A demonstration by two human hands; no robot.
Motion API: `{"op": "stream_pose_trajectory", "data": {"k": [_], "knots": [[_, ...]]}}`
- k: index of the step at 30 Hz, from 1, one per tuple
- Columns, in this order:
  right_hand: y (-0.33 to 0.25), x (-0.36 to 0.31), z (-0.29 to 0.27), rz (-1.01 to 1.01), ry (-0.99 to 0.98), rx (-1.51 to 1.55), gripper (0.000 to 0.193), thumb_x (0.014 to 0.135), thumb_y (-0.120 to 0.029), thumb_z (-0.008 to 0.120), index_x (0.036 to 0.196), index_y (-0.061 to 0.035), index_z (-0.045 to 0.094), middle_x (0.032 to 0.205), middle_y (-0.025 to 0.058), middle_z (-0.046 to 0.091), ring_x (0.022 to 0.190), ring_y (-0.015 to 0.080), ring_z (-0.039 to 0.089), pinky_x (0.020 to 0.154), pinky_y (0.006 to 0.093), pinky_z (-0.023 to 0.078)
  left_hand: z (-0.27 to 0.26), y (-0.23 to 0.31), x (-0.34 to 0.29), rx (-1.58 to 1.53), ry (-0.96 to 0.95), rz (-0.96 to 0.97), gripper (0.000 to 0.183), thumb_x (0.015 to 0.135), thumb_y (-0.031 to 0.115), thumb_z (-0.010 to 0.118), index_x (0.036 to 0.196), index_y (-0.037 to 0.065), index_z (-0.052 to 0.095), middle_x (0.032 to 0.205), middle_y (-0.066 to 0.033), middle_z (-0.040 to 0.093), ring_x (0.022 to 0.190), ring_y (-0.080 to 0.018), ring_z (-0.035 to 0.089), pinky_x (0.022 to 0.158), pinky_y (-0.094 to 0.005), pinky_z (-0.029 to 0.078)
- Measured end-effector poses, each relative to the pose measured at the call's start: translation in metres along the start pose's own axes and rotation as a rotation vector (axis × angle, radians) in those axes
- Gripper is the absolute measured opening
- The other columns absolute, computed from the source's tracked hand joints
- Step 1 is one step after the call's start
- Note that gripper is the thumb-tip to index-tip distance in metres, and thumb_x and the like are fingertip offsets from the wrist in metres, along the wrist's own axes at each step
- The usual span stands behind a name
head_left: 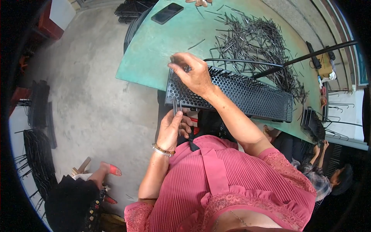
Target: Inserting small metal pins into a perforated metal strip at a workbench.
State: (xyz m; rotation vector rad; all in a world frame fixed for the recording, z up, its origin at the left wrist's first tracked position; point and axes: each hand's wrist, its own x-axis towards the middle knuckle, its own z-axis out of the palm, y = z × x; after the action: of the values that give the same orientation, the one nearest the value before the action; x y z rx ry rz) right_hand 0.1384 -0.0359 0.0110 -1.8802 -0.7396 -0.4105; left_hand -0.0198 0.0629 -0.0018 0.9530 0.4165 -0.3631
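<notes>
Green table (143,56) bears piled rods (247,44); left hand (170,127) pinches strips (175,106), right hand (196,75), grip unclear, overhangs perforated rack (247,92).

a finely pleated pink top (183,174) bore a lace-trimmed ruffle (249,194). below the ruffle ran a pink panel (215,172); above it lay a thin necklace (240,220); lace sleeves (284,170) flanked it. away from it, a brown beaded bracelet (164,150) and pale bangle (163,153) circled the left wrist (167,143).

It's a workshop, no mistaking it: bare grey floor (96,96), green tabletop (141,56) piled with loose dark strips (251,42), a long perforated black tray (247,92) along its edge, black parts (36,154) massed at left, a co-worker (321,185) busy at right.
</notes>
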Motion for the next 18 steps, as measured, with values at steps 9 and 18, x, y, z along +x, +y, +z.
{"op": "stream_pose_trajectory", "data": {"k": [9, 18], "knots": [[-0.004, -0.003, -0.008, -0.059, -0.041, -0.060, 0.023, 0.076, -0.009, 0.070, 0.097, -0.0022, 0.062, 0.087, 0.0102, 0.066, 0.077, 0.0244, 0.064, 0.072, 0.0335, 0.048, -0.001, 0.001, -0.001, -0.007, 0.001, 0.000, 0.028, 0.096, 0.027, 0.050, 0.110, 0.002, 0.051, 0.075, -0.0082, 0.060, 0.055, -0.0113, 0.056, 0.043, -0.0215, 0.045], [-0.005, -0.006, -0.015, -0.016, 0.043, -0.057, 0.042, 0.077, -0.002, 0.070, 0.116, -0.0014, 0.056, 0.083, 0.0086, 0.067, 0.076, 0.0146, 0.067, 0.069, 0.0264, 0.052, 0.002, 0.003, -0.001, -0.086, -0.004, -0.011, 0.028, 0.095, 0.024, 0.050, 0.110, 0.000, 0.051, 0.080, -0.0098, 0.061, 0.060, -0.0126, 0.057, 0.048, -0.0231, 0.046]]}}
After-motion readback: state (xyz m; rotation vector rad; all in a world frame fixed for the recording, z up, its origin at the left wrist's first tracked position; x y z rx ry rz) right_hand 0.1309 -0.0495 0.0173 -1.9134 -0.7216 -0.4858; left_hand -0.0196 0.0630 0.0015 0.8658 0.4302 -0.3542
